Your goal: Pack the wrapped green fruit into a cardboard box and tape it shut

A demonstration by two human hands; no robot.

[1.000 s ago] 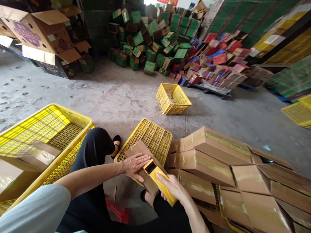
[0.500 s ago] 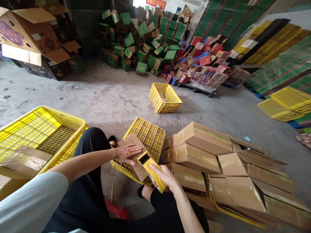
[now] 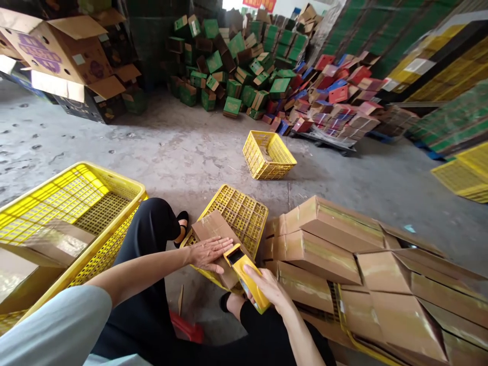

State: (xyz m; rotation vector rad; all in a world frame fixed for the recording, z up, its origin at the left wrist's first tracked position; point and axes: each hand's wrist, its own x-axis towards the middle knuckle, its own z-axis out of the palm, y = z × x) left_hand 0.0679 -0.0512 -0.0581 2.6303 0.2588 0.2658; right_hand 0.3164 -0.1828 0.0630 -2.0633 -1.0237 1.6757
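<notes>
A closed cardboard box [image 3: 213, 226] lies on an upturned yellow plastic crate [image 3: 246, 213] between my knees. My left hand [image 3: 211, 253] rests flat on top of the box, fingers stretched out. In my right hand [image 3: 271, 288] is a yellow tape dispenser [image 3: 243, 268], gripped around its body. Its front end is at the box's near right part, close to my left fingertips. My right fingers are partly hidden beneath the dispenser.
On the left, a large yellow crate [image 3: 125, 184] holds taped boxes. Flat-sided cardboard boxes [image 3: 335, 223] are stacked at my right. A smaller yellow crate [image 3: 269, 170] stands ahead on the floor. Piles of green boxes [image 3: 232, 107] and red ones lie farther back. Something red [image 3: 188, 328] is beneath me.
The camera view has turned slightly left, so the scene sits farther right. My left hand remains flat on the box, and the tape dispenser remains in my right hand at the box.
</notes>
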